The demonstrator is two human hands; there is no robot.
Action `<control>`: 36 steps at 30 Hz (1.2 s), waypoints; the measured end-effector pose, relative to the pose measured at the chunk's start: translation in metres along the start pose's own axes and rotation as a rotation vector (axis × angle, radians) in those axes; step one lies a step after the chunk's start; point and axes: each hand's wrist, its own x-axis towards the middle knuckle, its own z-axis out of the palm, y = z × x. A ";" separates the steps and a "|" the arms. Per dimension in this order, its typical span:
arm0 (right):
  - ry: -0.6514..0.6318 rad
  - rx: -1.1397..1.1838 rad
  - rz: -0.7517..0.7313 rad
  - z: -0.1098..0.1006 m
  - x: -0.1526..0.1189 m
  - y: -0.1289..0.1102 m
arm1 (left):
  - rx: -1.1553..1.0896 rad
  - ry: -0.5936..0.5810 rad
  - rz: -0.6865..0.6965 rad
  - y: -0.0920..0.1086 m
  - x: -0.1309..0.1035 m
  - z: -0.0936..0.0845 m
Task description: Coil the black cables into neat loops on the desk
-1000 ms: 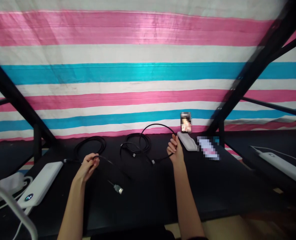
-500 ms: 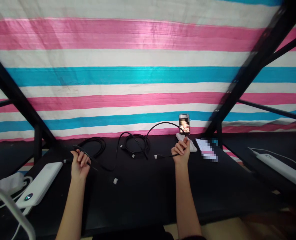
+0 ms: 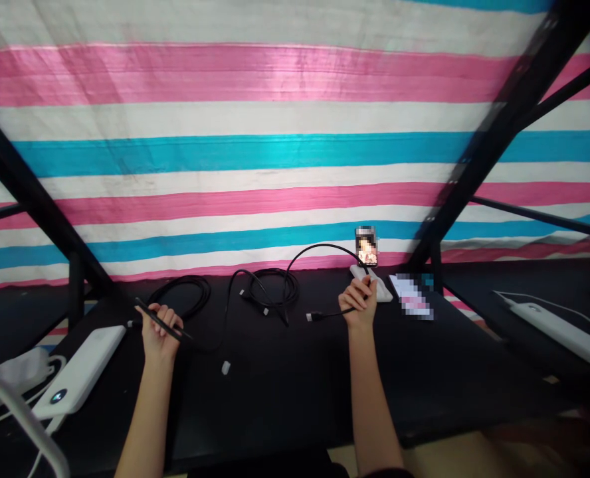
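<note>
My left hand is closed around a black cable at the left of the black table; a loose end with a silver plug lies to its right. My right hand grips another black cable that arches up and back to a tangle of coiled cables; its plug end sticks out to the left of the hand. A second coil lies behind my left hand.
A white power bank lies at the left edge, with white cords beside it. A small phone stands upright on a white power bank behind my right hand. Another white power bank lies far right. Black frame struts cross both sides.
My left hand has pulled its cable left and back toward the power bank, dragging the silver plug along. My right hand has lifted slightly toward the standing phone, drawing its cable's plug end rightward.
</note>
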 end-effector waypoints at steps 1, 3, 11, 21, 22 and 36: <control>-0.017 0.002 0.022 -0.001 0.001 0.001 | 0.017 0.012 -0.008 -0.002 -0.001 0.003; -0.053 0.014 0.080 -0.002 0.002 0.005 | 0.063 0.040 -0.026 -0.008 -0.004 0.008; -0.138 -0.013 0.231 -0.005 0.002 0.012 | 0.202 0.116 -0.045 -0.021 -0.007 0.019; -0.227 -0.425 0.448 0.011 -0.002 0.038 | 0.464 0.016 -0.010 -0.036 -0.008 0.015; -0.253 -0.438 0.466 0.013 -0.002 0.039 | 0.487 0.002 -0.013 -0.038 -0.009 0.014; -0.119 -0.436 0.495 0.001 -0.002 0.033 | 0.337 0.051 -0.099 -0.038 -0.010 0.018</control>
